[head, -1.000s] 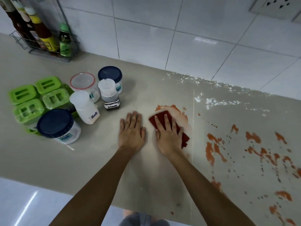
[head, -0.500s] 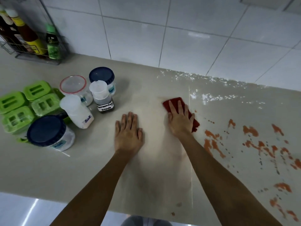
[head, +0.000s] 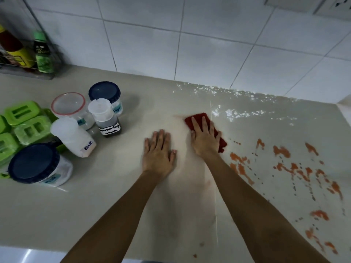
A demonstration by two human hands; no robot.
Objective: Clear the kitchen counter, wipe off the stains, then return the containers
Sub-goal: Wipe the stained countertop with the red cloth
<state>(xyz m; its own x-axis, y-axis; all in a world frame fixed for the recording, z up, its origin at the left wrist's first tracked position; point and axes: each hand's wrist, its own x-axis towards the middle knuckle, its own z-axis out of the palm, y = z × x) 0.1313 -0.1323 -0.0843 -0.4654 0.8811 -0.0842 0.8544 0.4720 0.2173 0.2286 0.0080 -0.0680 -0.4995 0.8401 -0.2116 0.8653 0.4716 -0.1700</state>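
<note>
While the right hand presses flat-fingered on the red cloth, the left hand rests spread on the counter. Orange stains lie right; containers cluster left, bottle rack beyond.

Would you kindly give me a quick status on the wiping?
Left hand flat on beige counter. Right hand pressing dark red cloth. Orange stains lie to its right.
</note>
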